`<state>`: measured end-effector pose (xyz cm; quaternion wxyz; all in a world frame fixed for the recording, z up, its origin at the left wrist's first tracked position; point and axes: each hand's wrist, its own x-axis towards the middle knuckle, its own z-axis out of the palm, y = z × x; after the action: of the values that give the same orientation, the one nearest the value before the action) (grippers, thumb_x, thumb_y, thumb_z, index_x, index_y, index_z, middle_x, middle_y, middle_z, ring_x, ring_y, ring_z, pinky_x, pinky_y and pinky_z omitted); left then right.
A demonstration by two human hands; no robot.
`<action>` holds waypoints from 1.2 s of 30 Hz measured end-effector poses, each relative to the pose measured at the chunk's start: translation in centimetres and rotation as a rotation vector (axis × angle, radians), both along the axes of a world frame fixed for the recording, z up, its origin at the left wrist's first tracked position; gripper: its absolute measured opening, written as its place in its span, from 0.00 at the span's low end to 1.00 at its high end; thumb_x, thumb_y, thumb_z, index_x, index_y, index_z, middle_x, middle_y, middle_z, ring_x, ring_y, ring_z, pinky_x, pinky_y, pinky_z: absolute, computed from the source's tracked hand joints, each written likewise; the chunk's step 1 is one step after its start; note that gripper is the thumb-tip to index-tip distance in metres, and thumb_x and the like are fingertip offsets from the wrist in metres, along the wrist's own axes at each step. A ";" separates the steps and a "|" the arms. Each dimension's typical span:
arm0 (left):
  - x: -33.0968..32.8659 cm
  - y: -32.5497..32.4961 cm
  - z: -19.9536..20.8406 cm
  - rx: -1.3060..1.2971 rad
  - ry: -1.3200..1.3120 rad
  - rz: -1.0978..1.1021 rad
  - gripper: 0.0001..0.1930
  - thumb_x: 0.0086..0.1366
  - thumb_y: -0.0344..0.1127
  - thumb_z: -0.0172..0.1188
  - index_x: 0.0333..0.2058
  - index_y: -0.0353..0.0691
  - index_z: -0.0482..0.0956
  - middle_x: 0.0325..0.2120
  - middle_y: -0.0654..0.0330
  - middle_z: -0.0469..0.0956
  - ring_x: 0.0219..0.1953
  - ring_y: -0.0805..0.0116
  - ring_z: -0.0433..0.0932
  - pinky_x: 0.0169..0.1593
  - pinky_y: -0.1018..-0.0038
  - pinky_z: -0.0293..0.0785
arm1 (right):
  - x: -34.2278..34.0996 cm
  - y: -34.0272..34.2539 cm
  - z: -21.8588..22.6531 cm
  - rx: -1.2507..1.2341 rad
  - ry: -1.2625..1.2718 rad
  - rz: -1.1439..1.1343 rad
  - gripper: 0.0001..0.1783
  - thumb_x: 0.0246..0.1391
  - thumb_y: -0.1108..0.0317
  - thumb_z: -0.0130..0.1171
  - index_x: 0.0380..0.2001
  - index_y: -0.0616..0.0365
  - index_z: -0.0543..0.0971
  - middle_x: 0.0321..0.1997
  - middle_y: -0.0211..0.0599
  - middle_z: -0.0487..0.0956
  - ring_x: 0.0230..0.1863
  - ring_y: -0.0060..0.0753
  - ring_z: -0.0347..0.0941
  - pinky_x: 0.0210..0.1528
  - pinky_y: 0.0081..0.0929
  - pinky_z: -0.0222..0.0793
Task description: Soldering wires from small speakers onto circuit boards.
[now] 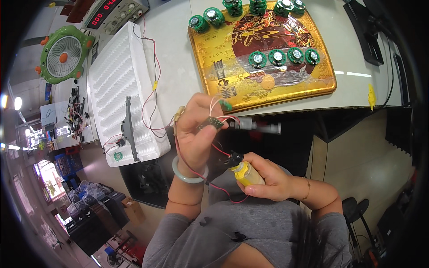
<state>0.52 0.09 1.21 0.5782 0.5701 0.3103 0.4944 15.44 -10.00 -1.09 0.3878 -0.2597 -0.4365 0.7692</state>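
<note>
My left hand (194,138) pinches a small green circuit board (214,122) between thumb and fingers. Thin white and red wires (231,118) come off the board, and a small green piece (226,105) shows beside the fingertips. A metal clip (179,112) on a lead lies against the back of this hand. My right hand (272,178) is wrapped round a yellow cylindrical thing (248,175) with a black end (235,158); its exact kind is unclear. Red wire runs near both hands and loops below the left wrist.
Ahead lies a gold tin (214,85) with several green round speakers (277,57) on it. A white foam tray (134,80) with a dark bar (129,129) stands left. Behind it are a power supply (114,15) and a green fan (62,57). A black stand (366,35) is at right.
</note>
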 end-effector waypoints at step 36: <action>-2.9 -3.6 -0.3 0.149 -0.441 -0.430 0.10 0.45 0.38 0.54 0.16 0.37 0.74 0.29 0.53 0.74 0.29 0.60 0.71 0.29 0.71 0.66 | -0.7 -0.7 0.3 0.296 0.069 0.161 0.24 0.44 0.69 0.55 0.45 0.59 0.60 0.30 0.43 0.73 0.28 0.44 0.72 0.28 0.30 0.65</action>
<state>-2.33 -3.54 0.92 0.6797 0.5422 0.0127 0.4939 14.73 -10.69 -0.82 0.3737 -0.1375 -0.5509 0.7335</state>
